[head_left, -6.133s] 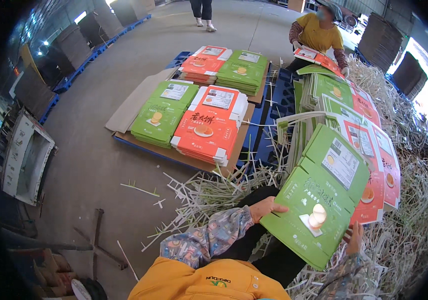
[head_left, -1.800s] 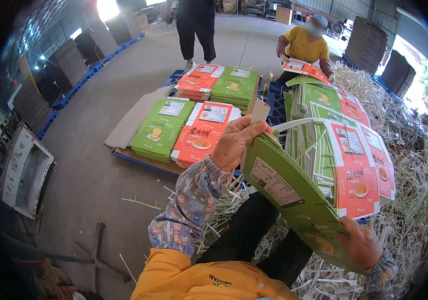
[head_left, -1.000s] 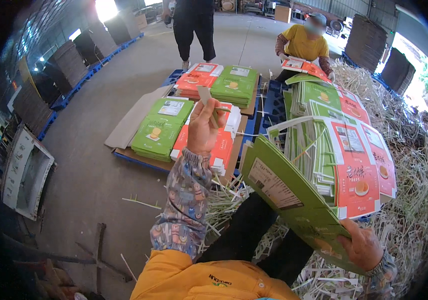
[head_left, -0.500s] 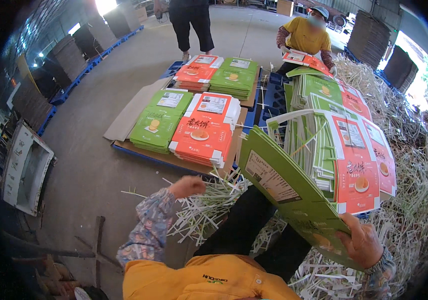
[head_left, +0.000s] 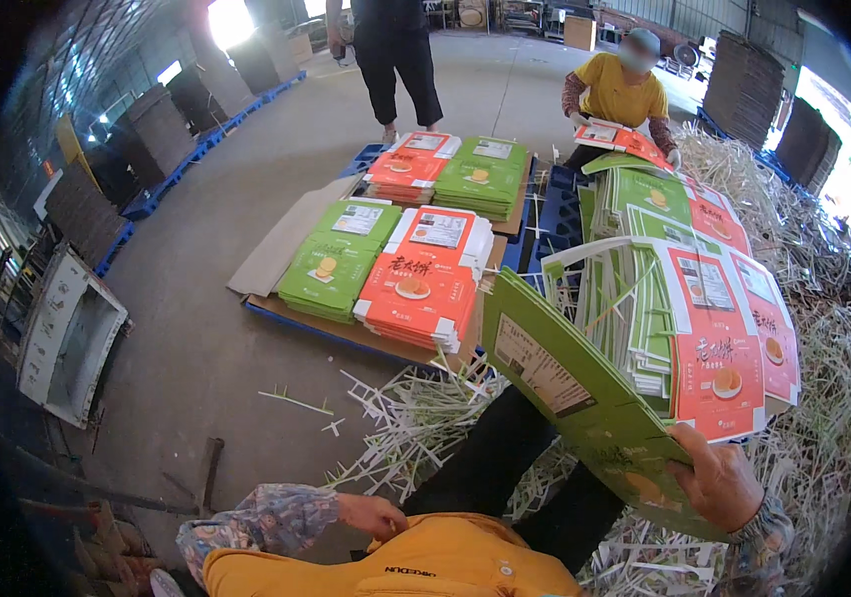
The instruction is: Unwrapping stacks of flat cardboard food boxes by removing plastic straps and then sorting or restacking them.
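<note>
My right hand point(head_left: 719, 483) grips the lower right edge of a thin stack of green printed carton sheets point(head_left: 584, 418), thumb on the near face. The sheets stand tilted in front of my legs. My left hand point(head_left: 376, 515) is at my waist by the yellow apron, fingers curled in and nothing seen in them. Just beyond the held sheets, a pile of red carton sheets point(head_left: 716, 373) and green carton sheets point(head_left: 634, 338) leans in a fanned row. White and green paper trim strips point(head_left: 425, 423) lie around my legs.
A blue pallet point(head_left: 331, 336) ahead carries neat stacks of red cartons point(head_left: 415, 284) and green cartons point(head_left: 334, 261). A co-worker in yellow point(head_left: 624, 95) handles red sheets at the far right; another person point(head_left: 390, 70) stands behind the pallet. A scrap heap point(head_left: 833, 328) spreads along the right.
My left hand has dropped from over the trim strips down to my waist. The right hand keeps its grip on the green sheets. The view has shifted slightly.
</note>
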Tool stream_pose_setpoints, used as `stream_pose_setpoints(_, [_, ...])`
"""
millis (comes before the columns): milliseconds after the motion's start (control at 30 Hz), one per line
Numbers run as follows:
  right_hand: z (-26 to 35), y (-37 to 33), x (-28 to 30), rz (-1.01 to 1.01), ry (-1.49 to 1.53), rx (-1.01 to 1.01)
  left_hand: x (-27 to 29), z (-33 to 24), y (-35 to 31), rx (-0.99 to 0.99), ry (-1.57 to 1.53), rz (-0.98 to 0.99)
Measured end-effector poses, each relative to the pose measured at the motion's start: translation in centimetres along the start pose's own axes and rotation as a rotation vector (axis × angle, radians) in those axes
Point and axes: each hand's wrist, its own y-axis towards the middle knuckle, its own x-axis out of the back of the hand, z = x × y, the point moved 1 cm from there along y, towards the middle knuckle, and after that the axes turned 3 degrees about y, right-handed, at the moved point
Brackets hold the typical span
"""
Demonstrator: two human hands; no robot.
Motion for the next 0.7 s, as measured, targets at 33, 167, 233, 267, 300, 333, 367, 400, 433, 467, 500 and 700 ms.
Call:
stream_pose_setpoints(33, [-0.1, 0.0, 0.0, -0.007, 0.0, 0.005, -0.1, 0.4, -0.3, 0.043, 0.063, -0.057])
stream_pose_setpoints(167, [-0.1, -0.2, -0.1, -0.057, 0.013, 0.047, -0.5, 2.8, -1.1, -0.15, 0.071, -0.208])
stream_pose_setpoints(233, [-0.1, -0.3, 0.0, -0.052, 0.001, 0.024, -1.8, 4.7, -0.7, -0.06, -0.29, 0.053])
stream_pose_setpoints(267, [-0.1, -0.3, 0.1, -0.055, 0.01, 0.057, -1.1, 5.8, -0.8, -0.083, -0.065, -0.057])
stream_pose_setpoints(300, [0.0, -0.3, 0.2, -0.061, 0.002, 0.085, -1.2, 6.9, -0.8, -0.006, -0.01, -0.059])
stream_pose_setpoints(333, [0.1, -0.4, 0.3, -0.057, 0.03, 0.091, -2.3, 7.8, -0.6, -0.023, -0.064, -0.023])
stream_pose_setpoints(367, [0.2, -0.4, 0.4, -0.056, 0.032, 0.093, -2.8, 8.5, -0.7, -0.018, -0.109, 0.008])
stream_pose_setpoints(400, [0.1, -0.4, 0.6, -0.048, 0.014, 0.081, -3.8, 9.1, -0.5, 0.006, -0.107, 0.17])
stream_pose_setpoints(433, [0.2, -0.4, 0.7, -0.064, 0.028, 0.09, -3.9, 9.5, -0.6, 0.008, -0.099, 0.17])
stream_pose_setpoints(467, [0.1, -0.5, 0.7, -0.011, 0.017, 0.068, -4.2, 9.8, -0.8, 0.054, -0.186, 0.119])
stream_pose_setpoints(500, [0.0, -0.5, 0.7, 0.048, -0.014, 0.018, -4.1, 10.0, -1.1, 0.15, -0.258, 0.03])
stream_pose_setpoints(700, [-0.2, -0.6, 0.4, -0.017, 0.009, 0.045, -3.8, 9.2, -1.5, 0.166, -0.218, 0.016])
